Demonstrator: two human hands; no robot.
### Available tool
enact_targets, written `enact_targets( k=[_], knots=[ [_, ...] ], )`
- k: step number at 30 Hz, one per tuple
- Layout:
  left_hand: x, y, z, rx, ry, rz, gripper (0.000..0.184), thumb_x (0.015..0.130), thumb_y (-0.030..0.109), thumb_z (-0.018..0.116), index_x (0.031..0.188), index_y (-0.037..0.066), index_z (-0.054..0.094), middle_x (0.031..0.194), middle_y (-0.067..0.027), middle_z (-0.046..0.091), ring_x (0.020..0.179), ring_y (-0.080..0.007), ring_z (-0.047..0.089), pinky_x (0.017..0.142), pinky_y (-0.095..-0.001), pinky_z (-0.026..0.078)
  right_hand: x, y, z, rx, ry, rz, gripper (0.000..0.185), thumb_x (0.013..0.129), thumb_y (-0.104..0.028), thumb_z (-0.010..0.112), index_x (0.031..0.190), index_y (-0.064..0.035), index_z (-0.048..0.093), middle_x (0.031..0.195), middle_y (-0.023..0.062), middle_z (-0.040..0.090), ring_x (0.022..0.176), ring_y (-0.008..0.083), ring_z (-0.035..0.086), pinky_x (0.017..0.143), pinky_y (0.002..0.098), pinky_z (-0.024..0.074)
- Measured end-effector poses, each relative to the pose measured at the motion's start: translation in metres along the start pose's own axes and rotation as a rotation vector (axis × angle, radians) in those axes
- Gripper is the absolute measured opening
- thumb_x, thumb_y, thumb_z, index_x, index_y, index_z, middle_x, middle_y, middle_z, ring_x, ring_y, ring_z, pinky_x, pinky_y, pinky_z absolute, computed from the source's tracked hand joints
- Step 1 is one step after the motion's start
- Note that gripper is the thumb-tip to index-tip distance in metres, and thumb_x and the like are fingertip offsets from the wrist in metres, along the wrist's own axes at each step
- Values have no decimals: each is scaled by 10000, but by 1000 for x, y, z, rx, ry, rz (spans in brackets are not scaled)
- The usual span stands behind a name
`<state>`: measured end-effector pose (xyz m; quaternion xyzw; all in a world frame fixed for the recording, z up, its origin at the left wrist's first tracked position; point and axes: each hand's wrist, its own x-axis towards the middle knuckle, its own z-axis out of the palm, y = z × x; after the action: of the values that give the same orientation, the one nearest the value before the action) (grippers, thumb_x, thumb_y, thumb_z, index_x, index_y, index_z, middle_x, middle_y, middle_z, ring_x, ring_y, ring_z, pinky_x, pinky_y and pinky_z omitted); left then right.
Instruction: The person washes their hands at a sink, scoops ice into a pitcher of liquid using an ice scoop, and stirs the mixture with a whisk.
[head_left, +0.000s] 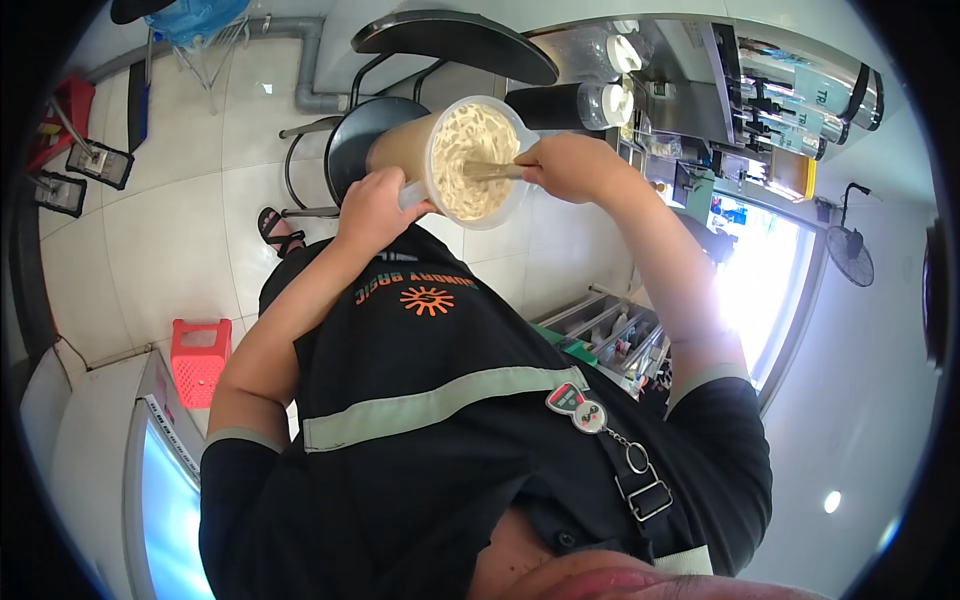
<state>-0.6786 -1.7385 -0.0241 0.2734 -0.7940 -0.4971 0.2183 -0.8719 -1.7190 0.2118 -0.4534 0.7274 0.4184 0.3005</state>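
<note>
A translucent plastic pitcher stands out in front of my apron, over or on a round black stool seat; I cannot tell if it touches. Inside is a pale, creamy mixture with a lumpy, swirled surface. My left hand is closed around the pitcher's handle. At the spout side, my right hand is closed on a slim, tan-coloured stirring utensil. The utensil's lower end is sunk in the mixture, so its shape is hidden.
The black stool is beyond the pitcher, with a black curved seat farther out. A counter with white-lidded jugs lies upper right. A pink plastic stool stands on the tiled floor at left. Open drawers hold small items at right.
</note>
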Motion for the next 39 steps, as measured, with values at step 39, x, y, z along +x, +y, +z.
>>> enact_targets(
  k=[39],
  knots=[
    [-3, 3, 3, -39, -42, -46, 499, 722, 431, 807, 861, 29, 545, 892, -141, 639, 899, -350, 623, 750, -443, 505, 3, 3, 3, 48, 58, -38, 302, 962, -358, 543, 1166, -215, 713, 1015, 112, 721, 987, 304, 674, 845, 430, 535]
  ],
)
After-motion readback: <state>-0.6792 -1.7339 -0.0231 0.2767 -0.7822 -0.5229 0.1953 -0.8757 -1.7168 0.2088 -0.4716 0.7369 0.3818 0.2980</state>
